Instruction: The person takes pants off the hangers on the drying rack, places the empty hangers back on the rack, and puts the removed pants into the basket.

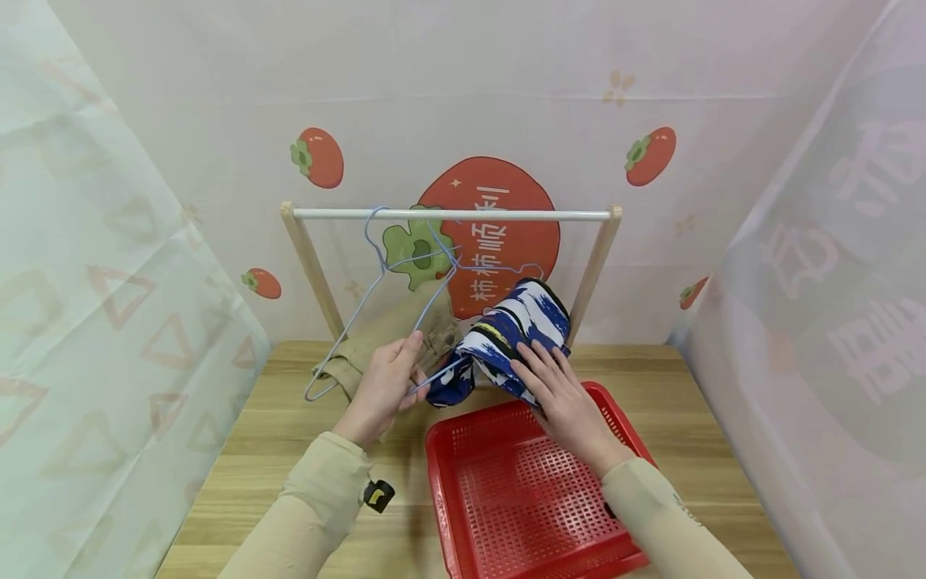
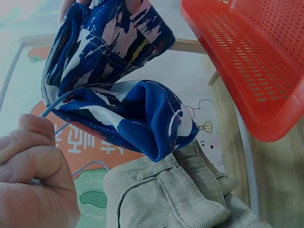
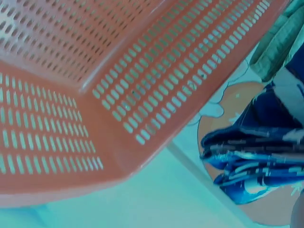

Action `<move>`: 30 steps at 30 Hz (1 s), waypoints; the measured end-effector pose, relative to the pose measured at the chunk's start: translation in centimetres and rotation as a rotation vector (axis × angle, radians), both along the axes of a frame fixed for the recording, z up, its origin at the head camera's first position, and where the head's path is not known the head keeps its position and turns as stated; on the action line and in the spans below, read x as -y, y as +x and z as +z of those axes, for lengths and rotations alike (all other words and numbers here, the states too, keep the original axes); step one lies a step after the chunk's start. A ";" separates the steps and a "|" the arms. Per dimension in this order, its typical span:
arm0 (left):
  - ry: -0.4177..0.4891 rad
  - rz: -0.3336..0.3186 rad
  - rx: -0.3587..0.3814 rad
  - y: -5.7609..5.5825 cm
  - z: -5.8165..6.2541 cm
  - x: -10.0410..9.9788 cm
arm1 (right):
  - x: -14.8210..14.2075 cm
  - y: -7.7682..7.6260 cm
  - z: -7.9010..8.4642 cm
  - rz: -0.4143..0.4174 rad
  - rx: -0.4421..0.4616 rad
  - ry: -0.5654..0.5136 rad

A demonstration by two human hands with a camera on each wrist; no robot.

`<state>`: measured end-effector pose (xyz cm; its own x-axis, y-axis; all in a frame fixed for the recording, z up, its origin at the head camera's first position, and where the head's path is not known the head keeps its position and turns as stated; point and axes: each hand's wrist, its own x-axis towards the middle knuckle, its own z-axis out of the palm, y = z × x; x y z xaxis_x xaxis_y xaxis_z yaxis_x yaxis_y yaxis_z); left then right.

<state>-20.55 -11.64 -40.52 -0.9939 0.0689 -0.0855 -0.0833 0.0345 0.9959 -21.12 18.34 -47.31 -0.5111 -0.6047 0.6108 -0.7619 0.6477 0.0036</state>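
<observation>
- Steadying the blue hanger (image 1: 437, 375) with the left hand (image 1: 391, 378), which grips its wire, should help.
- Patterned cloth (image 1: 524, 322) lies under the right hand (image 1: 560, 398), fingers straight; it probably wants easing evenly along the wire.
- Below both hands: wood-grain table (image 1: 289, 418), red basket (image 1: 434, 450) beneath the right.
- Beyond them: rack (image 1: 506, 215), printed backdrop (image 1: 217, 80).

Left hand (image 1: 388, 378) in a pinch; right hand (image 1: 563, 394) palm down

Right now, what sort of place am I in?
Probably a small makeshift booth: printed sheets form its walls, and a clothes rack stands beyond a red basket on a wooden table.
</observation>
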 end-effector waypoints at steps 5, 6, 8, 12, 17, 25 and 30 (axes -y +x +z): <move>-0.020 -0.012 -0.004 0.0 0.0 0.2 | -0.6 -0.6 0.1 0.041 0.098 -0.068; -0.024 -0.014 -0.005 0.0 0.1 0.3 | -0.7 -0.6 0.1 0.042 0.133 -0.109; -0.030 -0.024 -0.009 0.1 0.1 0.4 | -0.9 -0.7 -0.1 0.031 0.215 -0.216; -0.037 -0.032 -0.006 0.1 0.2 0.5 | -1.5 -0.8 -0.7 -0.009 0.348 -0.395; -0.037 -0.030 0.002 0.1 0.2 0.6 | -1.8 -1.4 -0.9 0.017 0.373 -0.380; -0.032 -0.055 -0.003 0.1 0.1 0.7 | -1.3 -1.9 -0.1 0.061 0.350 -0.301; -0.048 -0.073 -0.010 0.1 0.2 0.7 | -0.9 -2.1 0.3 0.102 0.278 -0.290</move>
<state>-20.49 -12.39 -40.36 -0.9872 0.1376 -0.0807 -0.0690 0.0881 0.9937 -23.17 19.22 -46.98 -0.6269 -0.4837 0.6107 -0.7685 0.5128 -0.3827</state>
